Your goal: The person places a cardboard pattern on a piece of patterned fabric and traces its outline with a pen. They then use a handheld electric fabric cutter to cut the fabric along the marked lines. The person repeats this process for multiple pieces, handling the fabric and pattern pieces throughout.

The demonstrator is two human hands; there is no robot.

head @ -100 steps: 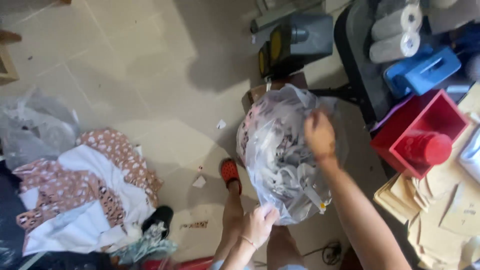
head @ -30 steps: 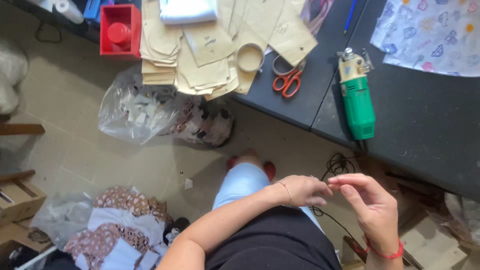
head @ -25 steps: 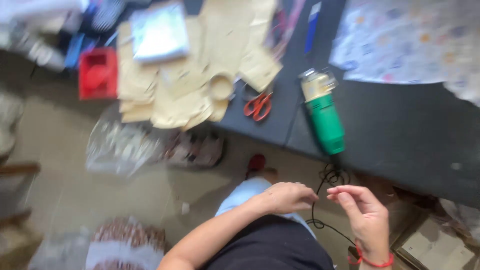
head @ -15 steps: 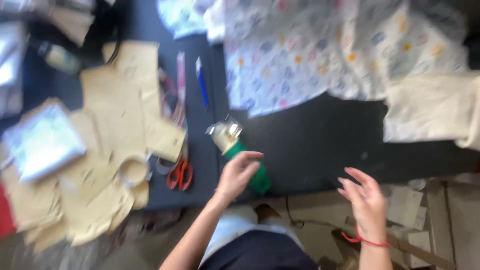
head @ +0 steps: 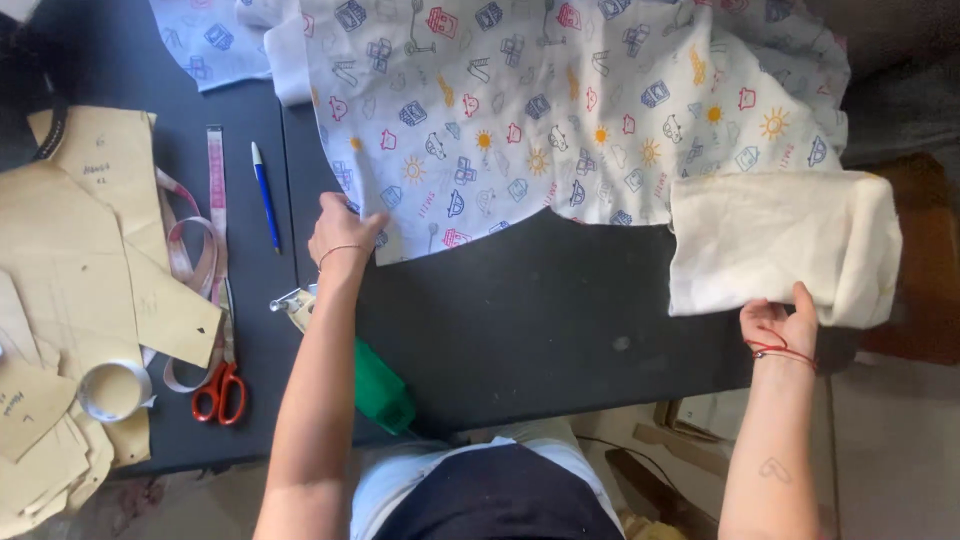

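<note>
left hand (head: 343, 232) lies on the lower left edge of the printed cloth (head: 560, 110), fingers curled over the hem, pinching it; thin bracelet at the wrist. right hand (head: 783, 322) grips the bottom edge of the cream fabric (head: 775, 245), thumb on top, other fingers tucked under and hidden; red string at the wrist. printed cloth is white with small coloured pictures and spreads over the dark table (head: 540, 310) from 11 to 2 o'clock. cream fabric is folded, sits at 3 o'clock, its top left touching or overlapping the printed cloth. hands are well apart, one on each piece.

green tool (head: 375, 385) lies on the table at 7 o'clock, partly under the left forearm, its metal head (head: 290, 303) poking out just left of the arm. blue pen (head: 265, 195) at 10 o'clock, just left of the printed cloth, beside a pink tape measure (head: 205, 250) that loops down to red scissors (head: 220, 385) at 8 o'clock. tan paper patterns (head: 70, 260) stacked at 9 o'clock, with a tape roll (head: 112, 390) on them near the scissors. person's dark top and pale trousers show at 6 o'clock, below the table edge.
</note>
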